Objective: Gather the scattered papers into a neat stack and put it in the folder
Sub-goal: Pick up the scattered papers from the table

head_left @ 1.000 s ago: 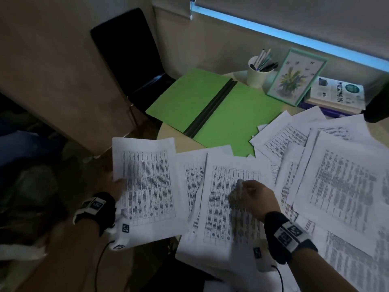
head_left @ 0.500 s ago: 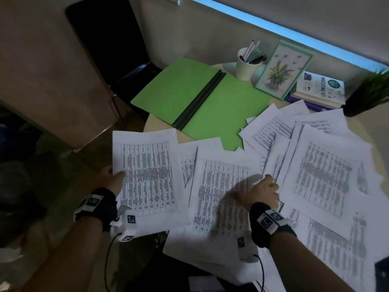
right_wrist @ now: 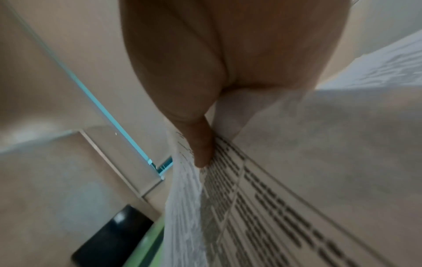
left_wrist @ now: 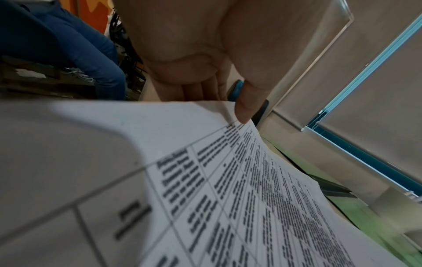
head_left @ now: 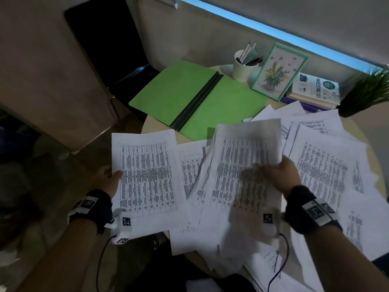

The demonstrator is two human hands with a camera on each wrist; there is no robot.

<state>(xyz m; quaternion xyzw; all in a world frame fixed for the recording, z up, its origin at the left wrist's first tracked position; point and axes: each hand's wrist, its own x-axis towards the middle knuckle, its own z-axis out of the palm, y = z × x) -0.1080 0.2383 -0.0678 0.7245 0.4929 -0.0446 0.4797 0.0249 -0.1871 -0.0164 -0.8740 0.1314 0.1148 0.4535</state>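
Observation:
Several printed sheets (head_left: 328, 171) lie scattered over the round table (head_left: 155, 127). My left hand (head_left: 109, 180) pinches one printed sheet (head_left: 147, 178) by its left edge, thumb on top (left_wrist: 245, 110), and holds it out past the table's left rim. My right hand (head_left: 280, 175) grips another printed sheet (head_left: 246, 165) at its right edge and holds it lifted above the pile; the thumb (right_wrist: 200, 151) lies on the print. The green folder (head_left: 189, 98) lies open and flat at the back left, a dark spine down its middle.
Behind the folder stand a white cup of pens (head_left: 243, 67), a framed flower picture (head_left: 277, 72), stacked books (head_left: 315, 91) and a potted plant (head_left: 364, 93). A black chair (head_left: 109, 45) stands past the table's left rim. A person in blue trousers (left_wrist: 68, 50) sits nearby.
My right hand has moved from pressing on the middle sheet to its right edge, taken hold and lifted it off the pile. The left hand keeps its sheet.

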